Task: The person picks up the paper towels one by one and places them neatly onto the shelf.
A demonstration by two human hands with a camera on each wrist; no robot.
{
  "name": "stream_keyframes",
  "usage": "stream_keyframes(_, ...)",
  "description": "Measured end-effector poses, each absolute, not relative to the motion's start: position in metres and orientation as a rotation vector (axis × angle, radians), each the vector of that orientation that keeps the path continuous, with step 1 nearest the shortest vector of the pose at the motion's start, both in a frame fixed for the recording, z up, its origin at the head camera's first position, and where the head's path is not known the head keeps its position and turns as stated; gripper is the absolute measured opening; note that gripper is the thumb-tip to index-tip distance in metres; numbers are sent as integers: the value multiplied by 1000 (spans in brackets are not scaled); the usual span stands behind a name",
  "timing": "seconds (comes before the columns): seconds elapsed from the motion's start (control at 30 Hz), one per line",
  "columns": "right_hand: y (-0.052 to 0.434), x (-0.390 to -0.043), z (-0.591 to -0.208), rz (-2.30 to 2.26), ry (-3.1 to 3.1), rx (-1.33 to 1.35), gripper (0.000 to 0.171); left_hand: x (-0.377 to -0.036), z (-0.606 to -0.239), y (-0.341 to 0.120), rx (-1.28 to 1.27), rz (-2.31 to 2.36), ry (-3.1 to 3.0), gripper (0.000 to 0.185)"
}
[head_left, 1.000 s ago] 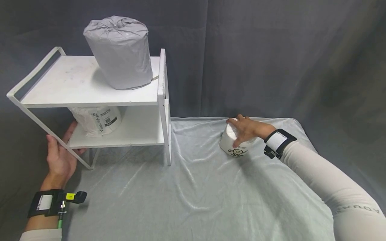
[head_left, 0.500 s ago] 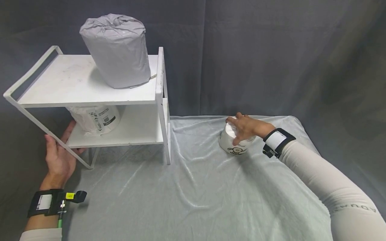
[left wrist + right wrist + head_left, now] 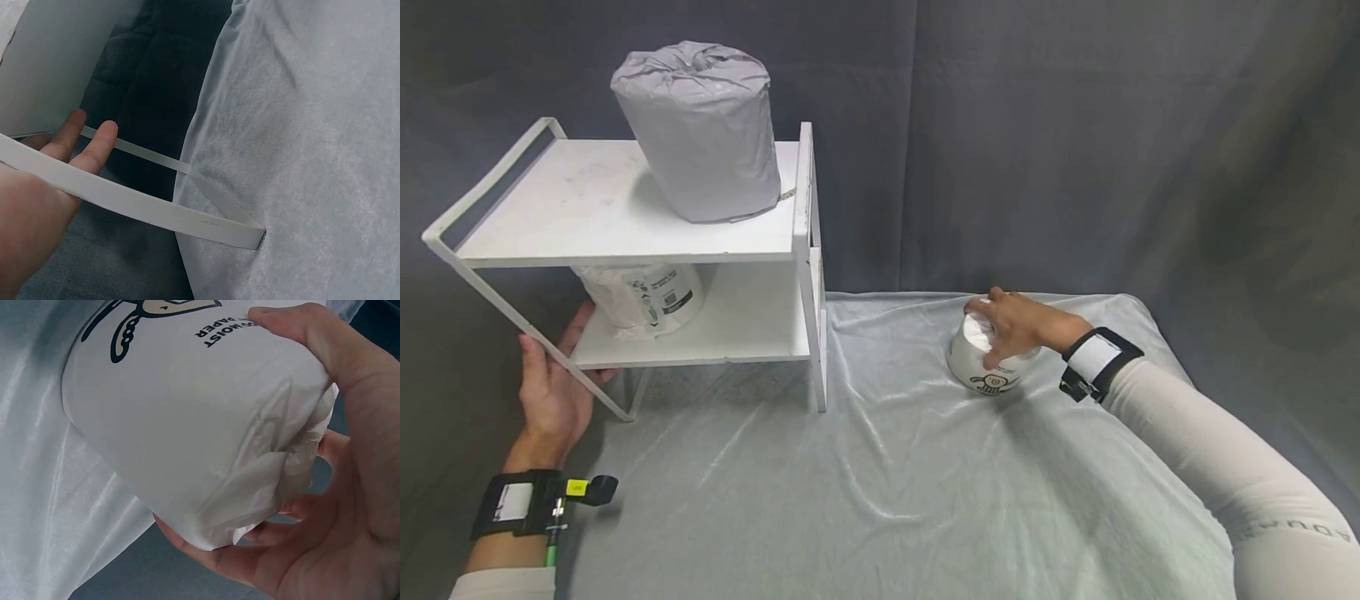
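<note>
On velvety cloth point(image 3: 880, 483), right hand point(image 3: 1018, 322) tight round crinkled paper roll point(image 3: 970, 360); left hand point(image 3: 557, 398), fingers point(image 3: 99, 147) apart, against slim rack point(image 3: 632, 233).

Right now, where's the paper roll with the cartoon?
In the head view, the paper roll is on the grey cloth, right of the white two-tier shelf, under the right hand.

Three wrapped paper rolls point(image 3: 707, 142) point(image 3: 643, 304) point(image 3: 961, 362), one white rack point(image 3: 802, 192), two shelves point(image 3: 550, 217) point(image 3: 752, 317), two black wristbands point(image 3: 515, 502) point(image 3: 1096, 357), one cloth point(image 3: 760, 492).
</note>
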State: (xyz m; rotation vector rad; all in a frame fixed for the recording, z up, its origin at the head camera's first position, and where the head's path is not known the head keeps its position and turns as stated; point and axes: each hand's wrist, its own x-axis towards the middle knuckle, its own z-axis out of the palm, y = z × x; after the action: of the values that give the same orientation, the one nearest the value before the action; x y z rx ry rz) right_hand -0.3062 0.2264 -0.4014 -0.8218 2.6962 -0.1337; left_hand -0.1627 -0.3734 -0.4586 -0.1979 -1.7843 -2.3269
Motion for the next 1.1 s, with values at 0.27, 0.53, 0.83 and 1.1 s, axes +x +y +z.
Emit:
stream_keyframes(0.27,223,-296,-397,-50,2713,-885,87,-163,-459,-372,-201,-2326,-1784,84)
stream_keyframes(0.53,209,-277,-380,2,2700,-986,82,-161,-458,-372,-212,-2313,-1776,81)
stream_keyframes(0.83,186,-248,-361,-6,2657,-1114,80,-163,-458,-372,-216,-2331,-1772,83)
stream_keyframes(1.1,160,-223,-348,51,2604,-1216,81,-162,-458,-372,-214,-2327,-1777,82)
